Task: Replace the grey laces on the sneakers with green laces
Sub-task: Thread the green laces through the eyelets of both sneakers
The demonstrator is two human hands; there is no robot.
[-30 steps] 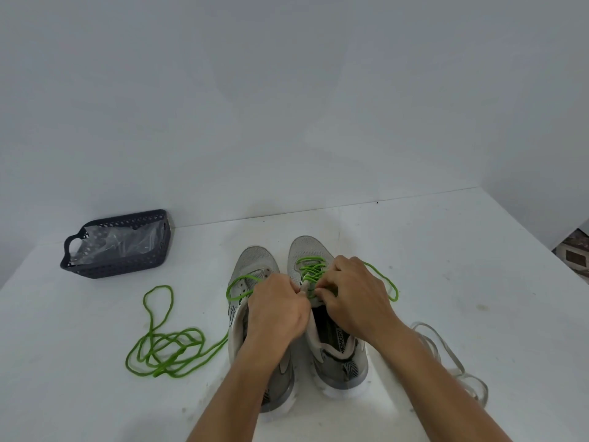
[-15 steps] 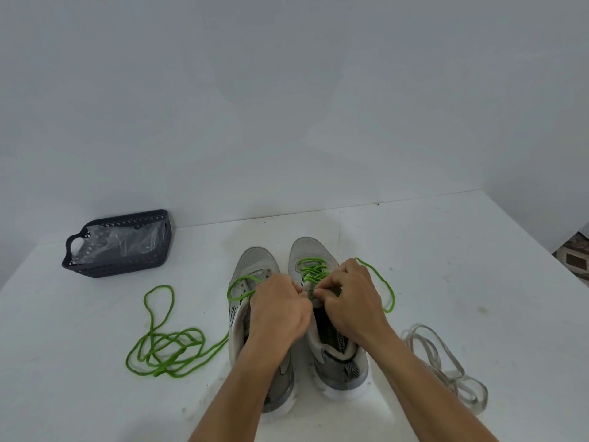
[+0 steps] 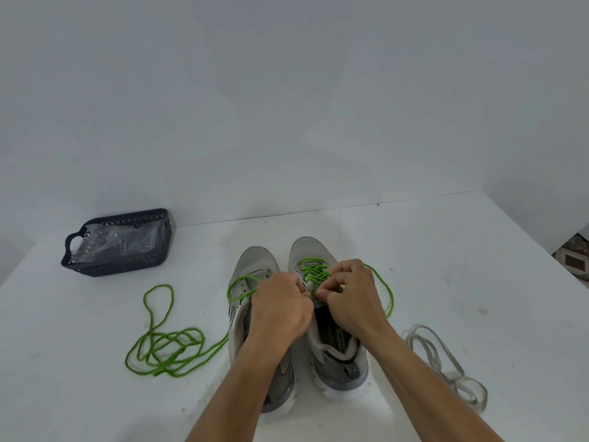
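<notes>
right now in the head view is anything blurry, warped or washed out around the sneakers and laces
Head view: soft, even light, only faint shadows under the right sneaker and the hands; no glare on the table. Wide-angle lens bows the table's far edge. The green lace reads sharp; the grey laces blend into the pale tabletop. Where the left hand and right hand meet, the fingertips hide the eyelets.

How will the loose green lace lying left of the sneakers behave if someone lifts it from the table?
The green lace lies in limp, overlapping loops, so it is probably floppy and would dangle. The crossed loops may tangle when pulled. It looks thin, so likely very light, and it runs toward the left sneaker, which it might tug.
</notes>
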